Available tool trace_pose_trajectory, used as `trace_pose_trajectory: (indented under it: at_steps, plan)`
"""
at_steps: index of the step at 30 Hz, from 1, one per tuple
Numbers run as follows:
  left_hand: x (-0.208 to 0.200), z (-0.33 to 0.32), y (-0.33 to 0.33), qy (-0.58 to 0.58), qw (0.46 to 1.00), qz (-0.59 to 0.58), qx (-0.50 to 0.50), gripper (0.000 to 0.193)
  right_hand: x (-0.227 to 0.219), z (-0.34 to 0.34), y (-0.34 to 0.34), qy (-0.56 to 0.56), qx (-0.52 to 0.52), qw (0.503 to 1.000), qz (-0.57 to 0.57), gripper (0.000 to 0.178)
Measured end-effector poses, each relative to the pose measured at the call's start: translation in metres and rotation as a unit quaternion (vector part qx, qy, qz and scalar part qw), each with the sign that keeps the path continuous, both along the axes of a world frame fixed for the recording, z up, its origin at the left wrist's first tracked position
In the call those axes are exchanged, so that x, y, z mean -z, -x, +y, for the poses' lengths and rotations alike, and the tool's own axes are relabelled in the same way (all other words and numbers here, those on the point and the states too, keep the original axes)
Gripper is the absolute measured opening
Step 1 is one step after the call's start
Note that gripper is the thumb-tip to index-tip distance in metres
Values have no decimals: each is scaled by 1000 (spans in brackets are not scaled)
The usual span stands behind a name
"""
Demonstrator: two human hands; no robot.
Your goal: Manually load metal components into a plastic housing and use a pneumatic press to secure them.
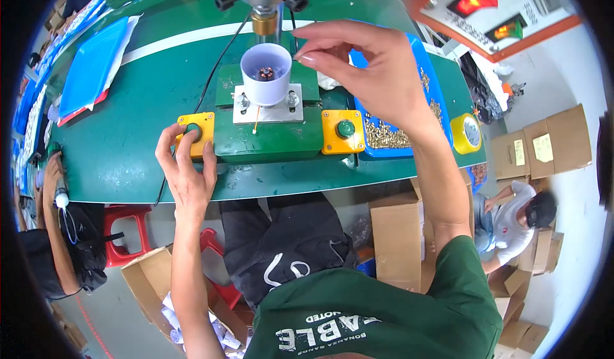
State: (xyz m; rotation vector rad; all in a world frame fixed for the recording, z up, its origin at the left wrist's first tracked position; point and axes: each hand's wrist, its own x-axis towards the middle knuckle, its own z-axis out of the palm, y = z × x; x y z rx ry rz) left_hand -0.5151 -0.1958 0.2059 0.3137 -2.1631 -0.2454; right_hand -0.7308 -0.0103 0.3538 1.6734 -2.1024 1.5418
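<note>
A white plastic cup [265, 93] stands upright in a metal bracket [268, 113] on a green block [268, 138]. Small dark and copper-coloured parts [266, 73] show inside it. Right above the cup hangs a press head with a brass tip [264, 23]. My left hand [188, 173] rests on the left yellow button box [204, 135], fingers apart, one fingertip at its green button [192, 131]. My right hand [377, 71] hovers just right of the cup's rim, thumb and fingers pinched together. Whatever lies between those fingertips, if anything, is too small to make out.
Right of the block sit another button box [345, 128], a blue tray [384, 154] of small brass pieces and a yellow tape roll [465, 134]. Another blue tray [94, 62] lies far left. Co-workers sit at both sides. Cardboard boxes [393, 237] stand below the table.
</note>
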Motion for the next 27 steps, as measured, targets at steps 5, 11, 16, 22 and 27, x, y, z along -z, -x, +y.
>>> trace_pose_trajectory:
  at_steps: [5, 11, 16, 22, 27]
  plan:
    - [3, 0, 2, -7, 1000, 21, 4, 50, -16, -26, 2, -141, 19, 988, 63, 27]
    - [2, 0, 2, -23, 999, 23, 7, 49, -27, -36, -2, -206, 20, 972, 110, 14]
    - [2, 0, 1, -18, 1000, 1, 0, 46, -26, -40, -3, -200, 10, 976, 87, 14]
    - [-1, 1, 1, -3, 1000, 0, -1, 46, -20, -40, 0, -179, 2, 981, 76, 14]
    - [1, 0, 2, -9, 1000, 10, -5, 46, -26, -41, -4, -193, 16, 978, 71, 15]
